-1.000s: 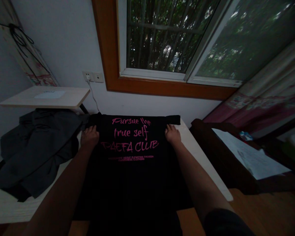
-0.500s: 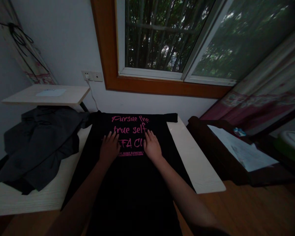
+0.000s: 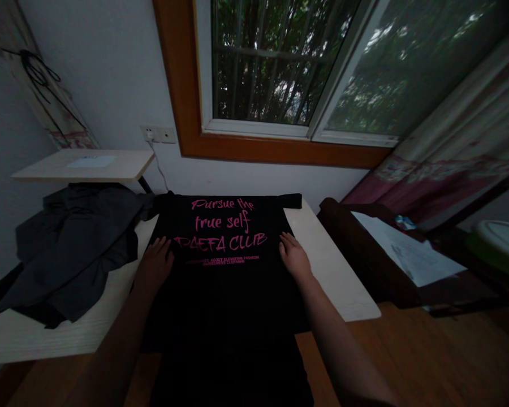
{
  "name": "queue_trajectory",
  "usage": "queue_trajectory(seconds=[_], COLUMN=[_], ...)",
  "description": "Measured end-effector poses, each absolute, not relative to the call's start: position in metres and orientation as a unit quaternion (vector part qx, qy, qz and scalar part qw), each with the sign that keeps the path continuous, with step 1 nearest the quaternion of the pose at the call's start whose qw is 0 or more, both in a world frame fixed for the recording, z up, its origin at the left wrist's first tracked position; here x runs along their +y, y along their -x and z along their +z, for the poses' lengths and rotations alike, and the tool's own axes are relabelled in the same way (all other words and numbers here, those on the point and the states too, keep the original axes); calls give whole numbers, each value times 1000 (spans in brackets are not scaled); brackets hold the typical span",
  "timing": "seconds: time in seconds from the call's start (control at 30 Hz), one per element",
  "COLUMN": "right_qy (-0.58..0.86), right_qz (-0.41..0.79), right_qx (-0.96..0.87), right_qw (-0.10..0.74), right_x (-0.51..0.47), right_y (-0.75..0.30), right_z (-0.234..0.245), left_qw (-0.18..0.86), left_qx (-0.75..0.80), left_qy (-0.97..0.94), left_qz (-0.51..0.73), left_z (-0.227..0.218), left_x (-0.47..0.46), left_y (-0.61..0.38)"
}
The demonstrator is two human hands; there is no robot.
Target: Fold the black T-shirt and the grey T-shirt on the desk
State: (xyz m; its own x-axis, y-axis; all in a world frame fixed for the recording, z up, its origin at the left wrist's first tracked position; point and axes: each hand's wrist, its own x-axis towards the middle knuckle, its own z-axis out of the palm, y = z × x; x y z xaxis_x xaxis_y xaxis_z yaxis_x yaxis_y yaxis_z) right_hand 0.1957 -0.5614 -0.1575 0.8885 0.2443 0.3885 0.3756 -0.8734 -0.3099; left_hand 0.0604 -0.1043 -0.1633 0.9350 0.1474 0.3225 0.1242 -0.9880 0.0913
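A black T-shirt (image 3: 224, 294) with pink lettering lies flat on a pale table (image 3: 335, 277), its lower part hanging over the near edge. My left hand (image 3: 155, 264) rests palm down on the shirt's left edge, fingers stretched out. My right hand (image 3: 294, 257) lies flat on the shirt's right edge, level with the lettering, fingers extended. Neither hand grips anything.
A heap of dark grey clothing (image 3: 68, 249) covers the table's left part. A small pale side table (image 3: 89, 165) stands behind it by the wall. To the right is a dark wooden desk (image 3: 356, 249) with papers (image 3: 407, 254). Window and wall lie beyond.
Both hands slid from the shirt's middle, over the lettering, outward to its left and right edges. A second ago they were at the edges, further up.
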Motion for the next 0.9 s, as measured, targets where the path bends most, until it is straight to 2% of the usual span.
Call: queue_trajectory(seconds=[0.1, 0.33, 0.6, 0.9], right_qy=[954, 956, 962, 977], right_qz=[-174, -197, -214, -183], right_qx=[-154, -173, -145, -109], right_qw=[192, 133, 88, 25], right_x=[-582, -588, -586, -584], right_y=[-200, -204, -198, -192], right_z=[-159, -163, -151, -131], left_qw=[34, 14, 4, 7], left_qx=[81, 78, 5, -12], left_qy=[-979, -978, -980, -990], left_qz=[183, 195, 200, 143], left_z=[-165, -162, -156, -133], left_x=[-91, -97, -120, -125], left_y=[-50, -33, -10, -8])
